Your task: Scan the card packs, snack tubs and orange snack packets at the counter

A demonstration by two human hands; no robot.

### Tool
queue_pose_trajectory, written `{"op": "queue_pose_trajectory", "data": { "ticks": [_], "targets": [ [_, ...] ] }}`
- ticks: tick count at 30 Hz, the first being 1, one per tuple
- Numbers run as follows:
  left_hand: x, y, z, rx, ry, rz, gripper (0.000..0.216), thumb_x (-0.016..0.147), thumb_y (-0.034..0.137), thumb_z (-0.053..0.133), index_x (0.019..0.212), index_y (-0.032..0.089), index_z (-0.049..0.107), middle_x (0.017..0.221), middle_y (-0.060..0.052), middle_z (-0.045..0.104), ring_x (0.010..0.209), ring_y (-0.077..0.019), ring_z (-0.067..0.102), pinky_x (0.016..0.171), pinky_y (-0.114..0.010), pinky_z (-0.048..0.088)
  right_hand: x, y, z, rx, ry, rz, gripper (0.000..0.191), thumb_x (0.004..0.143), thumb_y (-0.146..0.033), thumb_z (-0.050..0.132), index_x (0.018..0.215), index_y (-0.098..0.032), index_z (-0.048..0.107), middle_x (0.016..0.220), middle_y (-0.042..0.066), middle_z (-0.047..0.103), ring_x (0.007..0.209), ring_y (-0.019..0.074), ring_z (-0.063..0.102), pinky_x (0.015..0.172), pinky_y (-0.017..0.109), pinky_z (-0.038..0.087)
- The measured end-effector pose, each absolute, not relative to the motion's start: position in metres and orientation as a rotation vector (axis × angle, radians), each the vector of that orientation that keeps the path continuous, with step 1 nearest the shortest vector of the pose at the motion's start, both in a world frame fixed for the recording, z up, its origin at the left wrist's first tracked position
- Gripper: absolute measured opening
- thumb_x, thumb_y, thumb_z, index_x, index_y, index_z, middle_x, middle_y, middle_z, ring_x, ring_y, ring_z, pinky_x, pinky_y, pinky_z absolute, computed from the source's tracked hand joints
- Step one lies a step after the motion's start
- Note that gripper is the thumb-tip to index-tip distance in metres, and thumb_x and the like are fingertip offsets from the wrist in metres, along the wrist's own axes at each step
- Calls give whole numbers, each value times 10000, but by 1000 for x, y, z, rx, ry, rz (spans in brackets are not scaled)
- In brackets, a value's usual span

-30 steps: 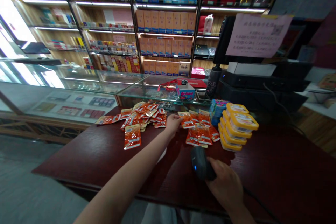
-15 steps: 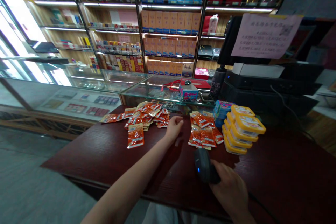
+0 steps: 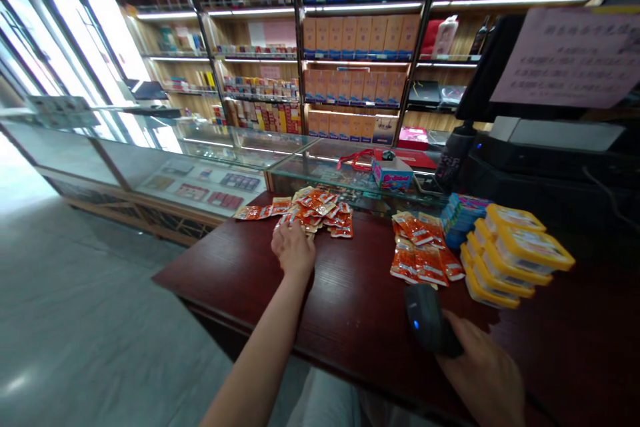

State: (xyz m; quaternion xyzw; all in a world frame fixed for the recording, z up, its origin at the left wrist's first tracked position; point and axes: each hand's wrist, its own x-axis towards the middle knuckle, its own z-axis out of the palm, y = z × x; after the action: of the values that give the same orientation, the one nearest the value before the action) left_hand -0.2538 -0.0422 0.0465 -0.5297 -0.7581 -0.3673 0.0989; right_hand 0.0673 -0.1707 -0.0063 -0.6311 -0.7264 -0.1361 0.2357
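Note:
My left hand (image 3: 294, 250) is over the near edge of a heap of orange snack packets (image 3: 320, 201). Its fingers are slightly apart and reach down, covering the spot where a single packet lay. Whether that packet is touched is hidden by the hand. In my right hand (image 3: 483, 363) is a black handheld barcode scanner (image 3: 429, 320) with a lit blue light. The scanner's head is just in front of a second group of orange packets (image 3: 423, 257), some overlapping.
Yellow-lidded plastic boxes (image 3: 515, 257) are stacked at the right, beside blue packs (image 3: 460, 217). Behind them stand a monitor (image 3: 485, 73) with a pink paper sheet and a glass counter (image 3: 295, 163). A small colourful box (image 3: 393, 177) sits on the glass. The dark wooden desk (image 3: 345, 313) ends at the left.
My left hand has moved left from between the two packet groups to the single packet before the left heap. The scanner stays in my right hand. The view has turned left.

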Motion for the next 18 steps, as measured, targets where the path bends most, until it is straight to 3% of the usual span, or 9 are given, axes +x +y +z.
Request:
{"op": "queue_pose_trajectory", "data": {
  "ticks": [5,10,12,16,18],
  "targets": [
    [-259,-42,43,-1408,-2510,-996,486,715,253,670,1140,98,493,1190,-269,468,1152,-452,436,866,-544,377,67,-172,-5,-1689,-2006,-442,308,795,-275,520,1086,-203,594,880,49,718,733,248,683,619,345,477],
    [-258,-39,39,-1526,-2388,-1288,733,563,226,806,1204,143,462,1171,-191,527,1116,-351,510,922,-471,403,68,-172,-4,-1672,-2029,-440,294,809,-284,526,1089,-211,583,911,53,720,754,239,685,624,333,467],
    [-254,-36,37,-1701,-2284,-1514,675,557,207,808,1158,160,504,1099,-136,594,1050,-297,565,913,-423,430,68,-172,-4,-1693,-2033,-416,291,815,-287,533,1091,-213,582,882,43,714,745,236,678,637,335,461],
    [-236,-30,28,-1992,-2115,-2146,326,653,271,738,935,162,615,894,-56,672,824,-209,635,792,-350,496,63,-172,1,-1728,-2035,-319,306,813,-246,518,1110,-215,585,886,35,710,773,228,672,656,330,452],
    [-226,-27,23,-2075,-1961,-2489,310,670,289,715,935,151,632,906,-59,688,821,-200,645,795,-347,505,59,-173,6,-1741,-2024,-258,318,809,-225,499,1112,-203,593,905,45,714,804,237,672,680,337,457]
  ]
}}
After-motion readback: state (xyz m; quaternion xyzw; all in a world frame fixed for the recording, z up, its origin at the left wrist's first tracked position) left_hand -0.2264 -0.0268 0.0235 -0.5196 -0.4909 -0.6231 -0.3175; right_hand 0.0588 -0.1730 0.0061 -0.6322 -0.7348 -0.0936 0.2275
